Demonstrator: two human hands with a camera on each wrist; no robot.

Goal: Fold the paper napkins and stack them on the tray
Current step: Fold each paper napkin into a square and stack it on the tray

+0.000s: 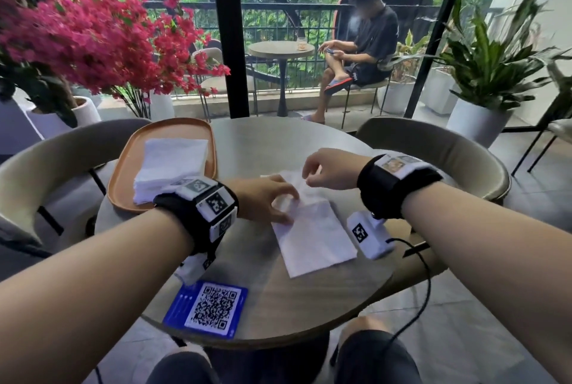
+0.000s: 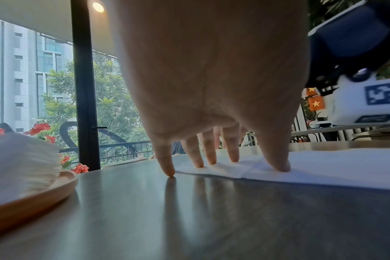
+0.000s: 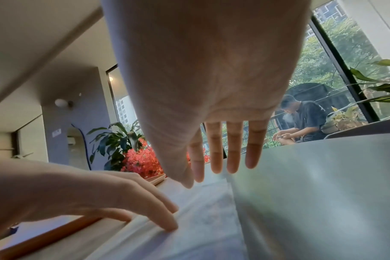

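A white paper napkin (image 1: 312, 238) lies partly folded on the round table (image 1: 278, 306), in front of me. My left hand (image 1: 275, 201) presses its left side down with spread, fairly straight fingertips (image 2: 233, 158). My right hand (image 1: 309, 177) pinches the napkin's far edge between thumb and index finger and holds it slightly off the table; its other fingers (image 3: 252, 158) stay straight. An orange oval tray (image 1: 123, 173) sits at the table's far left and carries a stack of white napkins (image 1: 173, 164).
A blue card with a QR code (image 1: 210, 309) lies at the table's near left edge. Curved beige chairs (image 1: 433, 148) ring the table. Pink flowers (image 1: 93, 37) and potted plants (image 1: 483, 74) stand beyond, and a person (image 1: 365, 43) sits on the balcony.
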